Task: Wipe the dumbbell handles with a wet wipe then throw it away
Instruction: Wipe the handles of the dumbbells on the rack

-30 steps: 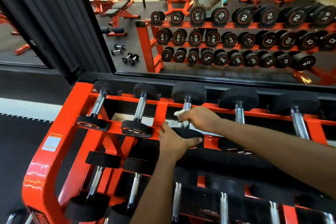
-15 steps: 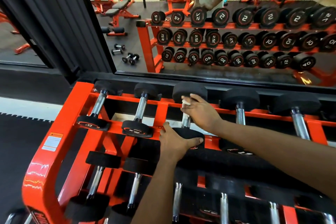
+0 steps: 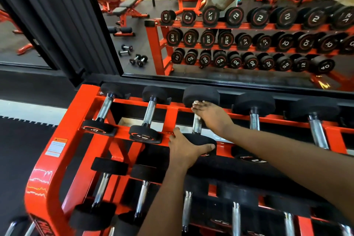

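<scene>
Clamped over the near head of the third dumbbell (image 3: pixel 201 96) in the top row, the left hand (image 3: pixel 183 148) held it with the thumb across the front face and the fingers hooked over the back edge. This steadied the dumbbell in its cradle on the orange rack (image 3: pixel 74 117). The right hand (image 3: pixel 214 120) lay over the far end of that dumbbell's knurled handle (image 3: pixel 197 125), fingers together and reaching up against the far head. Whether the thumb closed underneath could not be told. A pale scrap at the fingertips, most likely the wet wipe (image 3: pixel 195 102), sat where the handle met the head, with the rest hidden under the hand.

This looked like the wiping step, at the far end of a stroke, with the throwing away not yet due. The next move probably called for drawing the wipe back along the bare steel towards the near head while the left hand stopped any roll. After that the wipe would shift to a neighbouring handle (image 3: pixel 254 121).
</scene>
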The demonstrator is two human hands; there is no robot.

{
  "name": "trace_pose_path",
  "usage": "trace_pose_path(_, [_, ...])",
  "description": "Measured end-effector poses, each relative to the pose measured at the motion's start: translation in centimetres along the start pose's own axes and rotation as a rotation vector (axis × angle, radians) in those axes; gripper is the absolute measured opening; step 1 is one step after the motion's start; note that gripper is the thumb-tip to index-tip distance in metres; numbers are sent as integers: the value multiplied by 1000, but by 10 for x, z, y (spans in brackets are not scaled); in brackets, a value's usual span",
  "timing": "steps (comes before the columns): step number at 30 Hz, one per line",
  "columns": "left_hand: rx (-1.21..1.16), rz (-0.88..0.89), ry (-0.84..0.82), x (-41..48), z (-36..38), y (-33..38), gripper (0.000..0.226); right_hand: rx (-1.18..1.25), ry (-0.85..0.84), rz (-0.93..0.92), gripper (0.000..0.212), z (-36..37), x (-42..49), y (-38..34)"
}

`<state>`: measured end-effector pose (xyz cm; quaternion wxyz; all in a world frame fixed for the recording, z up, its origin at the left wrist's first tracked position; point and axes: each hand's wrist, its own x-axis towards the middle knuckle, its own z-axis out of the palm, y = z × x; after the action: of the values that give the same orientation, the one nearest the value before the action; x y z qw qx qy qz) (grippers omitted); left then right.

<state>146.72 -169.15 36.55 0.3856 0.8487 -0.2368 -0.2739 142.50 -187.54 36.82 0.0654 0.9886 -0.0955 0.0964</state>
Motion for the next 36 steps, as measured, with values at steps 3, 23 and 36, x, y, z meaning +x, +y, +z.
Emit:
trace_pose_path(3, [9, 3, 0, -1, 0, 1, 145, 15, -32, -13, 51, 3, -3, -5])
trace_pose_path(23, [19, 5, 1, 0, 2, 1, 144, 1358, -47, 931, 44, -10, 1, -46])
trace_pose_path(36, [24, 10, 7, -3, 1, 3, 145, 1327, 55, 1075, 27, -14, 22, -43])
